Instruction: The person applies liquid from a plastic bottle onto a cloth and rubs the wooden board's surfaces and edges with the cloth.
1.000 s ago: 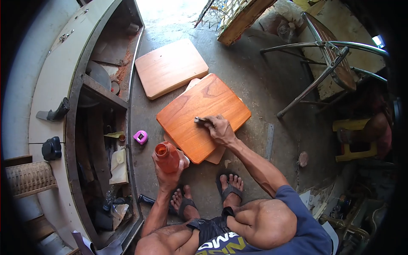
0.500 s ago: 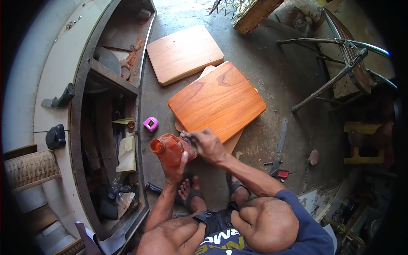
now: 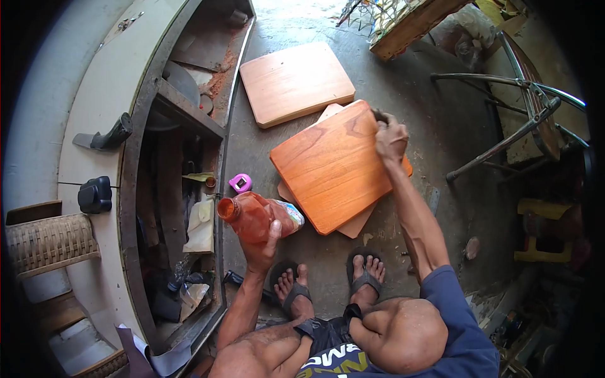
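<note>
My left hand [image 3: 261,251] is wrapped round a plastic bottle [image 3: 253,217] smeared reddish-brown, tilted with its open mouth to the left and a label at its other end. At the far right edge of an orange-stained wooden board [image 3: 328,167], my right hand [image 3: 392,140] is closed, with a small dark thing at its fingertips that I cannot make out. Beneath the stained board a paler piece of wood [image 3: 354,225] pokes out. Beyond it on the floor lies an unstained pale board [image 3: 296,82] with cut corners.
A pink tape measure [image 3: 241,183] lies left of the boards. To the left runs a bench [image 3: 94,151] bearing a black-handled blade [image 3: 110,135]. A metal-legged chair [image 3: 529,94] stands at right; a yellow stool [image 3: 542,255] is below it. My sandalled feet [image 3: 293,290] are close to the boards.
My right hand has gone from beside the bottle to the stained board's far right edge. The bottle stays in my left hand, its label now showing. The view has shifted slightly.
</note>
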Tool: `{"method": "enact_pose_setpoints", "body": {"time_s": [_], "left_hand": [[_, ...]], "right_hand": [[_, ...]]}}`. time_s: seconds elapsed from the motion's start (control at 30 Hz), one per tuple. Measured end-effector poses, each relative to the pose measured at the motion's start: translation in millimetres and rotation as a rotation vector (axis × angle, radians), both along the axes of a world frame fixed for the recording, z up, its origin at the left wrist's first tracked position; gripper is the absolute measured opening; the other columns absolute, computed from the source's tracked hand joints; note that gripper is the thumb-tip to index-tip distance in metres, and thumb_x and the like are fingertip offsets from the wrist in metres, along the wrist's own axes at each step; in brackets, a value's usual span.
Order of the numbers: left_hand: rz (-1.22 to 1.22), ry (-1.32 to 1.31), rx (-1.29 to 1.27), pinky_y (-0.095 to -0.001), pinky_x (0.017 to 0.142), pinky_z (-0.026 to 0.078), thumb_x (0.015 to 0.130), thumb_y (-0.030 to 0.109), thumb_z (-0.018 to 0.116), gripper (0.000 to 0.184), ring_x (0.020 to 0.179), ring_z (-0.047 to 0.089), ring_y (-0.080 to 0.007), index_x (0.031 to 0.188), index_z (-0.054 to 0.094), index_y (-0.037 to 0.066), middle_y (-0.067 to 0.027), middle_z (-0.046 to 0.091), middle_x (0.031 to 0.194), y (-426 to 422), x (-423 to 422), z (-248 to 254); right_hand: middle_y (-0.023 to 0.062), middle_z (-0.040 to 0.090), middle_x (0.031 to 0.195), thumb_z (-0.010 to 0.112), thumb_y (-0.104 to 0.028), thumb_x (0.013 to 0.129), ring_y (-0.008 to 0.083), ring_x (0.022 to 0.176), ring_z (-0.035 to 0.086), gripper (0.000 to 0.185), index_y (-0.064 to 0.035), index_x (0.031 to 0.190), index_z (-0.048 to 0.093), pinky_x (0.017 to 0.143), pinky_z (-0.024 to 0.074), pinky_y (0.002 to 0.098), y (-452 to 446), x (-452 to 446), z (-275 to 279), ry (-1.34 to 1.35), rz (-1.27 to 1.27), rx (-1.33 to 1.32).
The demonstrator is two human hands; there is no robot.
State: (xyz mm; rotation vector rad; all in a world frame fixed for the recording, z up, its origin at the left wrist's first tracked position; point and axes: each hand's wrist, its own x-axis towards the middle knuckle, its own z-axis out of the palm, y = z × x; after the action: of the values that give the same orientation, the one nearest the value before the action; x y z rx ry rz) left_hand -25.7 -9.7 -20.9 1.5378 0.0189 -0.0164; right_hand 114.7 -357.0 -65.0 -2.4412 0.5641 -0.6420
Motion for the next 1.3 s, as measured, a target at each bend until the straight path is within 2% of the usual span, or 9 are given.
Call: {"method": "enact_pose_setpoints", "body": {"time_s": [0.07,0.27,0.3,0.37,0.47,0.67,0.8,0.9,1.3], "left_hand": [[0.045,-0.050,-0.043,-0.0362,0.103,0.043,0.086,0.014,0.072,0.061,0.115,0.056,-0.0187,0.136,0.039,0.004,-0.0072,0.054,0.124,-6.0,1.7,-2.1],[0.095,-0.074,-0.015,-0.0361,0.104,0.042,0.086,0.011,0.071,0.063,0.117,0.054,-0.0189,0.138,0.036,0.003,-0.0078,0.052,0.125,-14.4,-5.2,-11.7],[0.092,-0.062,-0.007,-0.0361,0.104,0.042,0.086,0.011,0.071,0.063,0.117,0.054,-0.0189,0.138,0.036,0.003,-0.0078,0.052,0.125,-13.8,-4.4,-13.9],[0.070,0.026,-0.040,-0.0358,0.105,0.042,0.086,0.010,0.070,0.065,0.117,0.054,-0.0191,0.139,0.034,0.003,-0.0082,0.051,0.126,-11.6,-9.5,-16.1],[0.104,0.003,-0.064,-0.0352,0.105,0.042,0.086,0.010,0.070,0.065,0.117,0.054,-0.0191,0.140,0.034,0.003,-0.0083,0.051,0.126,-13.0,-8.3,-20.5],[0.125,-0.045,-0.046,-0.0352,0.104,0.043,0.086,0.011,0.070,0.062,0.115,0.055,-0.0186,0.138,0.037,0.003,-0.0080,0.052,0.125,-13.4,-15.4,-20.2],[0.088,-0.044,-0.014,-0.0354,0.103,0.043,0.086,0.010,0.071,0.061,0.114,0.056,-0.0187,0.137,0.037,0.003,-0.0078,0.054,0.123,-15.0,-13.3,-18.2],[0.119,-0.036,-0.045,-0.0353,0.102,0.044,0.086,0.009,0.070,0.060,0.112,0.056,-0.0186,0.136,0.038,0.003,-0.0077,0.054,0.121,-15.9,-11.5,-16.2],[0.092,-0.079,-0.033,-0.0344,0.101,0.045,0.086,0.008,0.071,0.051,0.112,0.059,-0.0176,0.131,0.047,0.002,-0.0066,0.058,0.120,-19.5,-13.2,-19.8]], "right_hand": [[0.0166,0.072,0.089,0.062,-0.014,0.093,0.0343,0.081,0.063,0.021,-0.0087,0.111,0.072,0.077,0.0542,0.0435,-2.3,6.1,-15.5,0.041,-0.113,-0.043],[0.0116,0.071,0.083,0.069,-0.008,0.079,0.0322,0.081,0.063,0.016,-0.0086,0.096,0.069,0.073,0.0535,0.0425,161.3,-65.9,3.0,0.016,0.793,0.196],[0.0116,0.071,0.083,0.069,-0.008,0.079,0.0322,0.081,0.063,0.016,-0.0086,0.096,0.069,0.073,0.0535,0.0425,171.2,-48.4,3.1,0.024,0.789,0.207],[0.0092,0.071,0.084,0.066,-0.011,0.079,0.0295,0.086,0.062,0.014,-0.0106,0.093,0.069,0.079,0.0519,0.0401,172.8,-7.3,1.4,-0.205,1.114,-0.057],[0.0056,0.071,0.086,0.063,-0.015,0.081,0.0279,0.091,0.061,0.013,-0.0132,0.092,0.070,0.084,0.0496,0.0377,158.5,-8.7,1.1,-0.024,1.236,-0.117],[-0.0040,0.068,0.091,0.066,-0.018,0.079,0.0214,0.090,0.056,0.010,-0.0145,0.088,0.069,0.082,0.0474,0.0360,101.9,-114.2,18.6,0.106,1.253,-0.226],[-0.0048,0.067,0.089,0.063,-0.018,0.080,0.0197,0.091,0.056,0.011,-0.0145,0.089,0.069,0.082,0.0463,0.0339,111.7,-117.3,24.2,-0.069,1.095,-0.222],[-0.0056,0.069,0.092,0.060,-0.022,0.082,0.0178,0.092,0.055,0.015,-0.0160,0.091,0.069,0.083,0.0444,0.0329,97.6,-136.3,26.2,0.153,1.146,-0.326],[-0.0064,0.068,0.089,0.058,-0.024,0.085,0.0163,0.094,0.055,0.009,-0.0196,0.086,0.067,0.091,0.0396,0.0393,97.3,-145.3,35.4,0.121,1.056,-0.444]]}}
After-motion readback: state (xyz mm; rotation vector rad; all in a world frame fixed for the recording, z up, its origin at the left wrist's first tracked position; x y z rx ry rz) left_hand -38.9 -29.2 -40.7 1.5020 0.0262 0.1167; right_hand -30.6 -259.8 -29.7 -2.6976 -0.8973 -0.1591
